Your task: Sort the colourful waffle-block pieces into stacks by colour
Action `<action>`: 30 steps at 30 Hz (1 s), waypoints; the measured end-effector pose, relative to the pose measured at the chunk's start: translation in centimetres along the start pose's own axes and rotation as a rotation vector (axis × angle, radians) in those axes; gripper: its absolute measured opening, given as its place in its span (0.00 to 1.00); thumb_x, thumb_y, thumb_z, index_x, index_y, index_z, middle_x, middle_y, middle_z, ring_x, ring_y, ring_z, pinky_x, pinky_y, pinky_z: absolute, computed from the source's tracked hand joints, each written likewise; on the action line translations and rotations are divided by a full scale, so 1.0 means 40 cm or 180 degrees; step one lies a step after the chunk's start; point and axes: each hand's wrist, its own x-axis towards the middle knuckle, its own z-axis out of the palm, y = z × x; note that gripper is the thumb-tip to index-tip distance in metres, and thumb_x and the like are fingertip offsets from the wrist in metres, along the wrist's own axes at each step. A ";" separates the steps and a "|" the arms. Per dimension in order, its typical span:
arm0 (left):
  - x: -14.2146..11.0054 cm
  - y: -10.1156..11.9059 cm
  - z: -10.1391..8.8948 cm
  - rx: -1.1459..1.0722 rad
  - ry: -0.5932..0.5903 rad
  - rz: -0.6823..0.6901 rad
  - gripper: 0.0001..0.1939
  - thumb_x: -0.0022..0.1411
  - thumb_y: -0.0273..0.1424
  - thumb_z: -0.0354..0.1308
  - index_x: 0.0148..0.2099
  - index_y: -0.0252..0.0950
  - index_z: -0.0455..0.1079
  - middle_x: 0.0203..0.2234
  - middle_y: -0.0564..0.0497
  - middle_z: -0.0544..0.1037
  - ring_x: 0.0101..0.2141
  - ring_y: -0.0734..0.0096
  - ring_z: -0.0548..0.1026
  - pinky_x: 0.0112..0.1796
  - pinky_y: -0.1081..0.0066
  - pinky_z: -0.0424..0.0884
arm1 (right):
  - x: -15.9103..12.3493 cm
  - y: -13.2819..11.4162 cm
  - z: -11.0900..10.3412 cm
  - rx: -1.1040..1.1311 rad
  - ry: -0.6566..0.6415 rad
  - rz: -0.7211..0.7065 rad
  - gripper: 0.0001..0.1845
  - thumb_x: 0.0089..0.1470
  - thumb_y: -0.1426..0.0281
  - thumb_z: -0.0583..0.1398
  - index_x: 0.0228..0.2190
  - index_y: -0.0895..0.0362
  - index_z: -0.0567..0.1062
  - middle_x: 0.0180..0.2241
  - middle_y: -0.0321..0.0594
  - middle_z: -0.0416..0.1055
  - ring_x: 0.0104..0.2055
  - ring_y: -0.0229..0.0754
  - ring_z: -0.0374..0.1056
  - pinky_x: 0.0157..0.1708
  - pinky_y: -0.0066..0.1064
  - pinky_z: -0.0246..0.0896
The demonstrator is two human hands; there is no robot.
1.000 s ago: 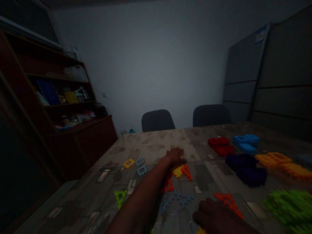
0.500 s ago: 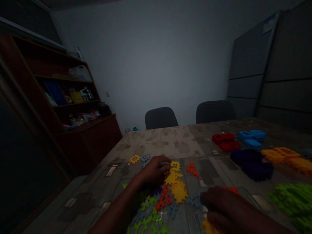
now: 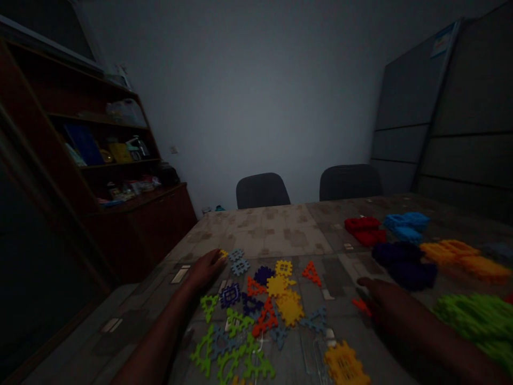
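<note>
My left hand (image 3: 209, 266), fingers closed, is on a small yellow toothed ring piece (image 3: 223, 253) at the left, covering most of it. Beside it lie grey toothed pieces (image 3: 240, 266). My right hand (image 3: 380, 300), a little blurred, is at the right with its fingers around an orange-red piece (image 3: 362, 307), mostly hidden under the hand. Between my hands lie flat toothed pieces: a yellow disc (image 3: 290, 308), a yellow square (image 3: 284, 267), an orange triangle (image 3: 311, 273), a purple square (image 3: 230, 295) and green pieces (image 3: 204, 350). Near the front is an orange-yellow square (image 3: 345, 364).
Stacks of red (image 3: 364, 231), light blue (image 3: 406, 225), dark purple (image 3: 404, 263), orange (image 3: 465, 259) and green (image 3: 475, 321) pieces stand on the right of the patterned table (image 3: 276, 230). Two dark chairs (image 3: 262, 190) are behind. A wooden shelf unit (image 3: 96, 133) stands at the left.
My left hand has moved left, from the yellow pieces to the yellow ring, uncovering purple and orange pieces. My right hand has moved away and right, off the orange-yellow square onto the orange-red piece.
</note>
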 end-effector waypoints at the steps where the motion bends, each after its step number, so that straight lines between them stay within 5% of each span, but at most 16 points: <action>1: -0.001 -0.001 0.006 0.0025 -0.0047 -0.0004 0.15 0.73 0.39 0.63 0.54 0.35 0.75 0.53 0.45 0.79 0.52 0.54 0.78 0.55 0.49 0.74 | -0.001 -0.003 0.004 0.0048 -0.0060 -0.0054 0.27 0.55 0.74 0.54 0.54 0.59 0.80 0.51 0.59 0.81 0.50 0.59 0.79 0.49 0.46 0.73; 8: 0.010 0.048 0.010 0.0169 -0.0406 0.0194 0.13 0.74 0.39 0.62 0.45 0.34 0.77 0.41 0.50 0.83 0.44 0.59 0.82 0.50 0.55 0.77 | -0.009 -0.083 -0.005 0.0624 -0.0020 -0.0423 0.29 0.61 0.71 0.51 0.60 0.59 0.76 0.60 0.53 0.76 0.61 0.55 0.72 0.61 0.48 0.66; 12: -0.003 0.112 0.018 0.0315 -0.0482 0.0410 0.12 0.73 0.37 0.61 0.48 0.34 0.77 0.45 0.46 0.83 0.48 0.58 0.81 0.54 0.53 0.75 | -0.009 -0.104 -0.036 0.0790 -0.0121 -0.0340 0.28 0.62 0.69 0.53 0.60 0.58 0.77 0.61 0.53 0.74 0.62 0.57 0.71 0.63 0.50 0.64; 18: -0.059 0.264 0.102 0.0667 -0.0707 0.0861 0.17 0.72 0.34 0.60 0.60 0.37 0.74 0.59 0.42 0.79 0.61 0.57 0.74 0.62 0.62 0.67 | -0.006 -0.114 -0.055 0.0527 -0.0190 -0.0212 0.29 0.63 0.66 0.51 0.60 0.59 0.77 0.61 0.55 0.75 0.62 0.61 0.72 0.61 0.51 0.65; 23: -0.068 0.381 0.182 0.1123 -0.0978 0.0803 0.19 0.72 0.41 0.63 0.59 0.35 0.73 0.56 0.42 0.78 0.57 0.53 0.76 0.58 0.48 0.70 | 0.000 -0.137 -0.071 0.0414 -0.0472 -0.0205 0.31 0.63 0.65 0.48 0.59 0.60 0.78 0.60 0.56 0.75 0.61 0.60 0.72 0.59 0.48 0.67; 30: -0.043 0.444 0.239 0.1385 -0.0968 0.0527 0.17 0.72 0.39 0.63 0.57 0.36 0.73 0.55 0.44 0.77 0.53 0.54 0.77 0.54 0.48 0.75 | -0.007 -0.135 -0.082 0.0538 -0.0404 -0.0207 0.29 0.61 0.65 0.51 0.58 0.58 0.79 0.57 0.55 0.78 0.58 0.61 0.74 0.56 0.46 0.68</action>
